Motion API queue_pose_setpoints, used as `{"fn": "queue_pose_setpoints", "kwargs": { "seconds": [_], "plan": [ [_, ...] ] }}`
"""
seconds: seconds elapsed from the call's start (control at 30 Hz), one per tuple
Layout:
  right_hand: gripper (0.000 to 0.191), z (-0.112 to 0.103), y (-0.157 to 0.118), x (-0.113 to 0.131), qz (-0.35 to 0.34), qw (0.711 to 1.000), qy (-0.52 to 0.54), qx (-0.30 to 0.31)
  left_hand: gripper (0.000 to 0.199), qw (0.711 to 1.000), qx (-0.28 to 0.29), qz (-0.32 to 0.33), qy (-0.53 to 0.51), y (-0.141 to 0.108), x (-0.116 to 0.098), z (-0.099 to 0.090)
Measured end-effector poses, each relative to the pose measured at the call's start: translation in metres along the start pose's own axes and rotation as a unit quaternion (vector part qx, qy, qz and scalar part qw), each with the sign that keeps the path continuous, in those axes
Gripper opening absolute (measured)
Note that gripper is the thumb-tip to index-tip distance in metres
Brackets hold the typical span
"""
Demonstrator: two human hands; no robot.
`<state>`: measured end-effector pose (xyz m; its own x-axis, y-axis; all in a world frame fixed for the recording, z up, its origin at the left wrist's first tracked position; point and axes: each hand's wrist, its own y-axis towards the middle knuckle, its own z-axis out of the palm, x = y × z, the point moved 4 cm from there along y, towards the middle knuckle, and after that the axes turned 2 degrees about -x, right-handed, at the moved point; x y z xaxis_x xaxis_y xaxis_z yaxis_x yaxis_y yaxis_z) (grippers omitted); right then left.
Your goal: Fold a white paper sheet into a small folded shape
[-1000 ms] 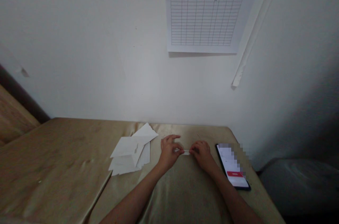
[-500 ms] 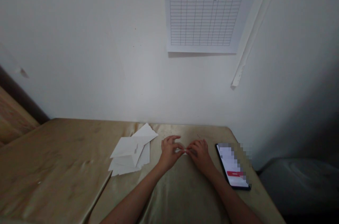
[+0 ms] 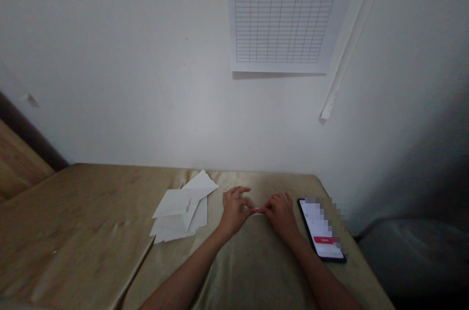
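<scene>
Currently, the right hand [image 3: 281,213] is drawing slightly away from the left hand [image 3: 233,208]; both are pinching a small, narrow, white paper strip [image 3: 259,208] between them over a glossy tan-covered surface [image 3: 256,266], apparently working along its length.

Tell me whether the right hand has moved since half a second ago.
Yes, slightly to the right: against the phone, which lies where it did, the right hand is a little closer to it.
</scene>
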<state>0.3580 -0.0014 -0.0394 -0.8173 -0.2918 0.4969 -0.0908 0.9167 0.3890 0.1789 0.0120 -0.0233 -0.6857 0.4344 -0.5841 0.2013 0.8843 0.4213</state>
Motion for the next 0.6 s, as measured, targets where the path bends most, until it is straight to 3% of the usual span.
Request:
{"fn": "queue_pose_setpoints", "kwargs": {
  "seconds": [0.3, 0.6],
  "plan": [
    [0.016, 0.004, 0.006, -0.021, 0.039, 0.993, 0.083, 0.068, 0.013, 1.0, -0.011, -0.016, 0.001, 0.0, 0.009, -0.005],
    [0.014, 0.003, 0.007, -0.02, 0.026, 0.994, 0.073, 0.075, 0.012, 1.0, -0.014, -0.025, -0.002, 0.0, 0.009, -0.006]
  ]
}}
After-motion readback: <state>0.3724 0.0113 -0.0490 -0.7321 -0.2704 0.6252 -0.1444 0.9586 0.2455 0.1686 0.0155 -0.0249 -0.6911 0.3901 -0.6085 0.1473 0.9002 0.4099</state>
